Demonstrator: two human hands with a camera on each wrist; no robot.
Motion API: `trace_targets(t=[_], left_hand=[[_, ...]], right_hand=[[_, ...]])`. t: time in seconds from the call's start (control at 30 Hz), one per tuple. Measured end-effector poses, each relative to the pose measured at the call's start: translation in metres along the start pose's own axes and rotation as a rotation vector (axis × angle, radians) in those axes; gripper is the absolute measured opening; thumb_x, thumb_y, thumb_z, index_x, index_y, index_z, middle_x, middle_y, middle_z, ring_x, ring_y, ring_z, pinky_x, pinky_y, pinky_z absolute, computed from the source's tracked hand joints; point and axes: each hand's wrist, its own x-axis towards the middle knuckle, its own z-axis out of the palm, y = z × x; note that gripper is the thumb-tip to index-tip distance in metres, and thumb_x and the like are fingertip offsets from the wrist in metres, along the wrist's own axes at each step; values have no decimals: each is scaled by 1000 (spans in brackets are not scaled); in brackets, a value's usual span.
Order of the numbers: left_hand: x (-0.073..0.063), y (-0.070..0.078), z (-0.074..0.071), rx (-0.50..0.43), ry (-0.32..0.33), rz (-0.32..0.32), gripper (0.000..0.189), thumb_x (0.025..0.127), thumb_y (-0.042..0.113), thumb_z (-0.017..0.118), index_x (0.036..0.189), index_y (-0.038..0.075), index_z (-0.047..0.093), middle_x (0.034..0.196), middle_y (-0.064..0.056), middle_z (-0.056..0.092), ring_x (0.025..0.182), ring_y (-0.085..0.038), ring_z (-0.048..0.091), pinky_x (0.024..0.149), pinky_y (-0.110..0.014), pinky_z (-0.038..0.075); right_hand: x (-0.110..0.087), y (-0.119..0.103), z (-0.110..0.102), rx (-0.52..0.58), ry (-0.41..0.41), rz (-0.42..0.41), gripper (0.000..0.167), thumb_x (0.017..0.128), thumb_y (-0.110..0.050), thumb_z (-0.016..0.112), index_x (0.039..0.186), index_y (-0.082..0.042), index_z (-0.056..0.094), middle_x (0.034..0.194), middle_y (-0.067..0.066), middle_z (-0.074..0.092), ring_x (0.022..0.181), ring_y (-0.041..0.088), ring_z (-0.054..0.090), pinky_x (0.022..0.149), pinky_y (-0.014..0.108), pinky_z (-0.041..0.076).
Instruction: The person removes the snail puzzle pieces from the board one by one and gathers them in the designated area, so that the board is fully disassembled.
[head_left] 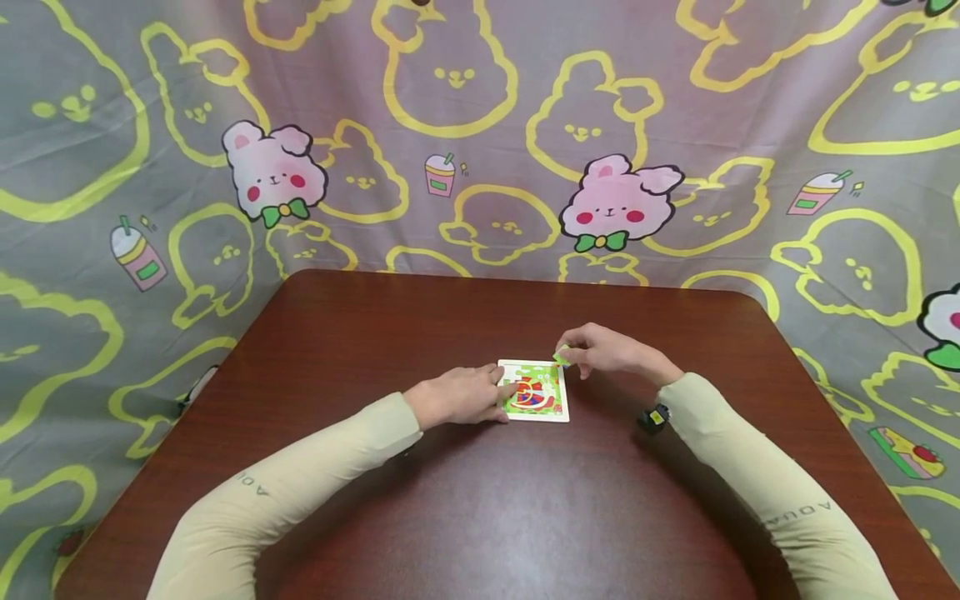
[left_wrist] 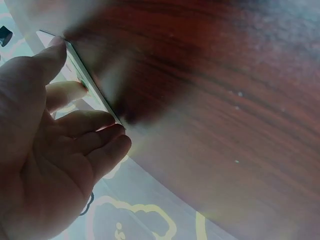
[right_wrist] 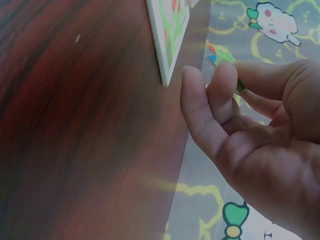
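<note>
A square jigsaw puzzle (head_left: 555, 392) with a white frame and a colourful snail picture lies on the table. My left hand (head_left: 463, 395) is at its left side in the head view, fingers loosely extended. In the left wrist view, one finger reaches over the picture while the thumb and other fingertips are at the frame's edge (left_wrist: 90, 80). Between thumb and fingers, my right hand (head_left: 600, 347) pinches a small green puzzle piece (head_left: 562, 356) over the puzzle's far right corner. Orange and blue patches show on that piece (right_wrist: 223, 56) in the right wrist view.
The brown wooden table (head_left: 480, 500) has rounded far corners. Behind and beside it hangs a grey curtain (head_left: 480, 225) printed with yellow outlines and pink rabbits. A small black device (head_left: 655, 417) is at the right wrist.
</note>
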Motion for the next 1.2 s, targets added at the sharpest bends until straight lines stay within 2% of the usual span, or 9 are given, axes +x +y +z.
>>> trace_targets(t=[0.17,0.3,0.47,0.7,0.87,1.2], left_hand=[[-1,-2,1,-5,35,17,58,96,53,54,138,13,53,142,-18,53,132,-29,51,96,-41,52],[0,-2,1,-16,24,10,59,96,54,54,137,12,54,144,-18,52,135,-29,49,99,-42,51],[1,-1,0,-16,-6,-6,61,97,55,52,137,9,53,147,-17,50,139,-28,46,102,-41,49],[-1,-1,0,-33,-1,-19,63,96,56,52,139,9,52,148,-17,48,141,-29,43,104,-43,48],[-2,-2,1,-50,-4,-30,66,96,58,51,142,11,50,152,-18,43,144,-31,39,107,-43,45],[-1,-4,2,-39,-5,-18,66,95,58,51,142,11,51,150,-18,46,142,-29,41,105,-43,47]], right_hand=[[-4,8,-8,-29,19,25,12,96,-17,63,96,-5,62,87,13,68,67,19,65,69,42,58],[-8,16,-17,-28,23,39,17,94,-17,67,91,-4,56,84,12,68,64,20,66,67,41,59],[-14,31,-28,-65,-11,32,13,93,-16,67,91,-6,59,80,10,66,65,19,62,65,40,58],[-22,51,-41,-74,-51,50,9,93,-13,67,91,-6,63,75,6,61,64,18,58,62,37,56],[-25,57,-46,-68,-83,67,10,94,-13,66,91,-4,63,78,8,64,64,16,59,62,35,56],[-20,63,-47,-48,-110,128,10,93,-10,66,95,0,67,82,8,70,61,13,57,60,31,54]])
